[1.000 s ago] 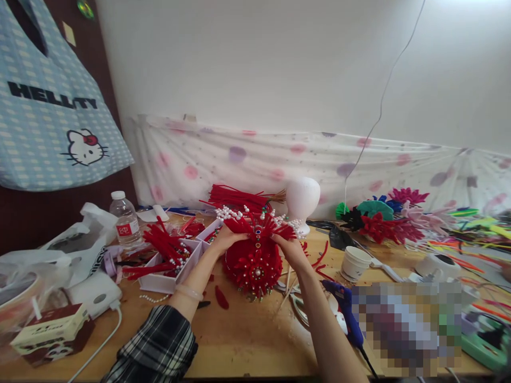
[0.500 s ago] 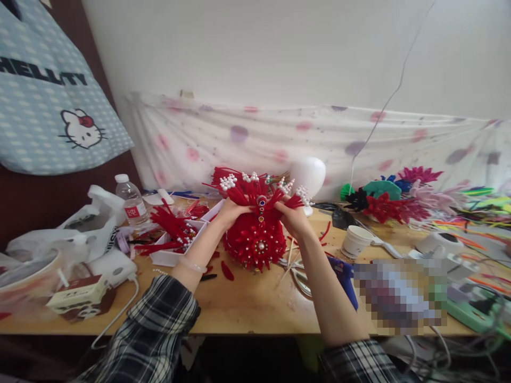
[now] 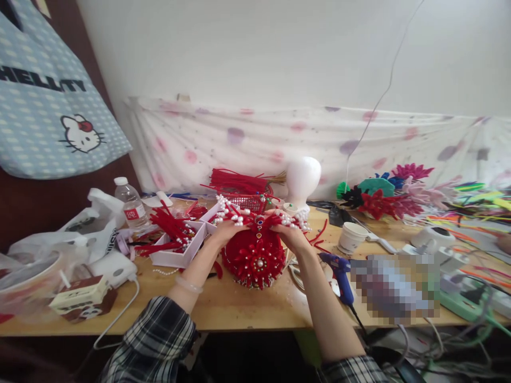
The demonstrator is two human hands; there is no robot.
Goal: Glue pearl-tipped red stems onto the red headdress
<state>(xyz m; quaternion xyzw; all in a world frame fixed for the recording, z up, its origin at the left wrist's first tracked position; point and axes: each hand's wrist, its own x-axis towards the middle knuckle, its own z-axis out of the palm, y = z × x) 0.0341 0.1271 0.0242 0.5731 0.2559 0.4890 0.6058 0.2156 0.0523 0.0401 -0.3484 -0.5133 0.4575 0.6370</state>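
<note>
A red headdress (image 3: 255, 261) with a beaded flower on its front is in the middle of the table, and I cannot tell if it touches the wood. Pearl-tipped red sprays fan out to both sides of its top, with a short row of coloured gems between them. My left hand (image 3: 228, 232) is closed around the headdress's left upper side. On the opposite upper side, my right hand (image 3: 289, 237) grips it the same way. The fingertips of both hands are partly hidden behind the red sprays.
A white box (image 3: 179, 255) of red pearl-tipped stems lies left. Behind are a red basket (image 3: 247, 201) and a white foam head (image 3: 304, 178). To the right are a blue glue gun (image 3: 339, 276) and a paper cup (image 3: 352, 238). A water bottle (image 3: 130, 205) stands far left.
Both hands have come down with the headdress, whose top now tips away and lies lower. The red basket behind it has come into sight. The view has shifted slightly.
</note>
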